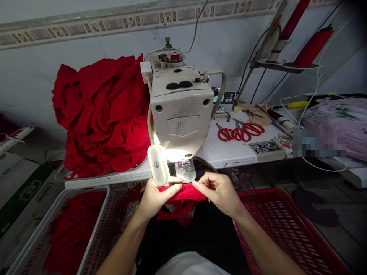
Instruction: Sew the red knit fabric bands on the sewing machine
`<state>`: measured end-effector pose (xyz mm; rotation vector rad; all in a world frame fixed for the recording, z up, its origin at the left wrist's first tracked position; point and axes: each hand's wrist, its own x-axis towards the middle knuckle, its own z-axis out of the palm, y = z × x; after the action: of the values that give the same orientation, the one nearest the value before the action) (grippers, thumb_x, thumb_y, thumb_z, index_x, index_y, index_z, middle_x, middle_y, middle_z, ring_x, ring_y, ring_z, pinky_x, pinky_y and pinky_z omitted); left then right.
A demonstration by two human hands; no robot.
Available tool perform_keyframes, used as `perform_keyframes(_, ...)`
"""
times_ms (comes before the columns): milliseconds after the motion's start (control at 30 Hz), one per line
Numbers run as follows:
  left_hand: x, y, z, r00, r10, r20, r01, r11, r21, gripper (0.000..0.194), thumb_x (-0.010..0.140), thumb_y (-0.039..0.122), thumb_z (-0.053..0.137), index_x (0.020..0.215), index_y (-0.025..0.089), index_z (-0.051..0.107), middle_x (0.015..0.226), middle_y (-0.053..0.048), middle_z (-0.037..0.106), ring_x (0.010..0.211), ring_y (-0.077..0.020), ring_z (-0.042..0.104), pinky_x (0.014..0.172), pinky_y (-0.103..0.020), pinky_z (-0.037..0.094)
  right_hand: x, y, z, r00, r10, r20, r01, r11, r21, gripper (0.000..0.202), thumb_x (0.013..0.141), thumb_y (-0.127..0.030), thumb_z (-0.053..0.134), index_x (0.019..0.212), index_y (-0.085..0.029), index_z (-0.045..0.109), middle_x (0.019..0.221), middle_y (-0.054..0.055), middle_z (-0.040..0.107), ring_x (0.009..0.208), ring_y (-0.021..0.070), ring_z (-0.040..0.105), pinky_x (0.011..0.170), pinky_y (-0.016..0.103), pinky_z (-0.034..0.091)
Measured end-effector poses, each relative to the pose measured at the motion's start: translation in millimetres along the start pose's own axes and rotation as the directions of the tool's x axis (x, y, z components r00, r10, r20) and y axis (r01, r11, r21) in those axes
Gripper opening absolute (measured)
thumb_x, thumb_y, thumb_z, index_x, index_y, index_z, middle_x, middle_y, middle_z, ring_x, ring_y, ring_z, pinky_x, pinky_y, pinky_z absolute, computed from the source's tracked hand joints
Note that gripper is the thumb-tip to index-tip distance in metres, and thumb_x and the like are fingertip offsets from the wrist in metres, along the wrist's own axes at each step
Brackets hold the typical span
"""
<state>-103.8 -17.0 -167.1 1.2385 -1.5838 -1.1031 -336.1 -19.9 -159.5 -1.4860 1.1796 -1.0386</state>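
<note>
A piece of red ribbed fabric (187, 193) is stretched between both hands just in front of the sewing machine (180, 107). My left hand (157, 194) pinches its left end, thumb on top. The right end is pinched between thumb and fingers of my right hand (219, 191). The fabric's upper edge lies close to the clear guard (185, 170) below the machine head; whether it touches the needle area cannot be seen. More of the red cloth hangs below the hands, over the lap. A lit lamp (158, 165) stands just above my left hand.
A big heap of red fabric (106, 114) lies left of the machine. Red-handled scissors (241, 131) rest on the white table (229, 158) at right. Below stand a white basket (96, 229) with red cloth and a red basket (289, 225). Thread cones (314, 47) stand at upper right.
</note>
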Motion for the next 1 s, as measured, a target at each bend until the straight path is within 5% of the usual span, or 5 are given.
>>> perform_keyframes(267,-21.5,11.3,-8.7,0.967,0.191,0.168,-0.225,0.95,0.215,0.023,0.1,0.025,0.061,0.105,0.018,0.082,0.099,-0.007,0.082,0.083,-0.0204,0.076,0.08,-0.029,0.059,-17.6,-4.7,5.4,0.994,-0.105,0.011,0.106,0.988,-0.111,0.033,0.092,-0.034,0.071,0.065,-0.018,0.063,0.061,0.0,0.057,0.056,0.0138,0.048,0.053,0.028,0.036)
perform_keyframes(467,-8.1,16.3,-4.8,0.99,0.068,0.125,-0.096,0.968,0.232,0.026,0.101,0.029,0.057,0.095,0.017,0.08,0.089,-0.005,0.079,0.08,-0.02,0.072,0.078,-0.028,0.055,-4.7,0.9,9.2,0.997,-0.056,-0.049,0.054,0.998,-0.04,0.031,0.091,-0.037,0.072,0.067,-0.018,0.066,0.064,0.003,0.064,0.059,0.0167,0.055,0.056,0.029,0.043)
perform_keyframes(667,2.6,9.4,-2.9,0.995,-0.091,0.036,0.089,0.994,0.058,0.021,0.095,0.034,0.066,0.091,0.017,0.078,0.086,-0.005,0.078,0.084,-0.0229,0.072,0.082,-0.033,0.057,9.3,13.1,8.5,0.997,0.052,-0.049,-0.046,0.991,0.122,0.034,0.086,-0.044,0.076,0.067,-0.018,0.068,0.057,0.001,0.061,0.049,0.0144,0.051,0.045,0.027,0.04)
perform_keyframes(1000,16.2,5.4,-1.2,0.992,-0.109,-0.069,0.113,0.992,0.059,0.022,0.092,0.038,0.068,0.083,0.018,0.066,0.079,-0.003,0.068,0.077,-0.0185,0.065,0.073,-0.03,0.053,21.8,15.1,1.5,0.995,0.072,-0.072,-0.06,0.985,0.16,0.036,0.083,-0.045,0.08,0.065,-0.017,0.066,0.053,0.0,0.059,0.047,0.0131,0.05,0.043,0.025,0.037)
